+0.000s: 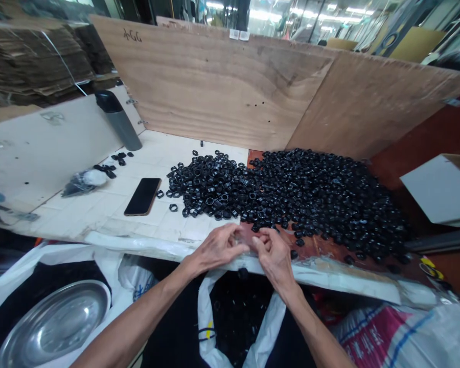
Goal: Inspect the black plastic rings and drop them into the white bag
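While the work table is hemmed in at the back by a wooden board, its left side is taken up by a grey flask, a clear plastic bag and a phone, beside which a few strays have been scattered. The right end is flanked by a white box, with yellow-handled scissors placed at the near corner. Below, a metal basin is seen to the left and a printed sack to the right.

The black rings are heaped at mid-table, beyond the hands, and are met on the right by a broader mound of small black pieces. No single direction is shared by the rings: some are laid flat with their holes upward, others are tipped on edge. The combined heap is stretched sideways, its length set roughly along the table.

The left hand is held over the near edge, thumb and fingers parted; the right hand is curled, and whether anything is gripped in it cannot be told. Beneath them, one dark piece is seen at the mouth of a white sack; its long axis is lost in blur.
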`<action>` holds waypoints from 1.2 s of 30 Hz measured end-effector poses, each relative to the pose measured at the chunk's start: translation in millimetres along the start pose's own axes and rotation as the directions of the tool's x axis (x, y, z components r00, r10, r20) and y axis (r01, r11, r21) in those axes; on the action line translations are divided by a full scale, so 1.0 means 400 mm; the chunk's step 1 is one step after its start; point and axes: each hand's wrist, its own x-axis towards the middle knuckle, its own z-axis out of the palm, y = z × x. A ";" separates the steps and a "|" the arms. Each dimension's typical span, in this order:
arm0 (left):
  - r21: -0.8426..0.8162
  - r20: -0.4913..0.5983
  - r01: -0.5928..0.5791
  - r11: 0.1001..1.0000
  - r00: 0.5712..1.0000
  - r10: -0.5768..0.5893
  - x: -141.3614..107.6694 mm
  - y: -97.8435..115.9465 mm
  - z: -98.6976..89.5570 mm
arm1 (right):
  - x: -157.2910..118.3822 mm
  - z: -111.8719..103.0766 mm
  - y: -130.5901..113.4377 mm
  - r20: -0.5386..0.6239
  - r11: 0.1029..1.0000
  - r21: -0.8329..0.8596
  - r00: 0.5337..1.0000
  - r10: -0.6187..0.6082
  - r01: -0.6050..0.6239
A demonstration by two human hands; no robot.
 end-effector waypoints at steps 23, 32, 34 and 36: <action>0.131 -0.333 0.155 0.979 0.937 -0.104 -0.011 -0.052 0.037 | 0.027 0.000 0.069 -0.050 0.985 0.157 0.996 0.075 -0.066; 0.346 -0.193 0.059 0.936 0.981 0.010 0.006 -0.023 0.118 | -0.026 -0.045 0.098 -0.260 0.994 -0.107 0.966 0.005 -0.034; 0.394 -0.207 0.078 0.916 0.978 0.006 0.015 -0.033 0.130 | -0.036 -0.078 0.114 -0.397 0.955 -0.291 0.916 -0.065 -0.058; 0.418 -0.210 0.088 0.904 0.978 0.002 0.020 -0.041 0.137 | -0.043 -0.110 0.135 -0.431 0.913 -0.396 0.898 -0.092 -0.097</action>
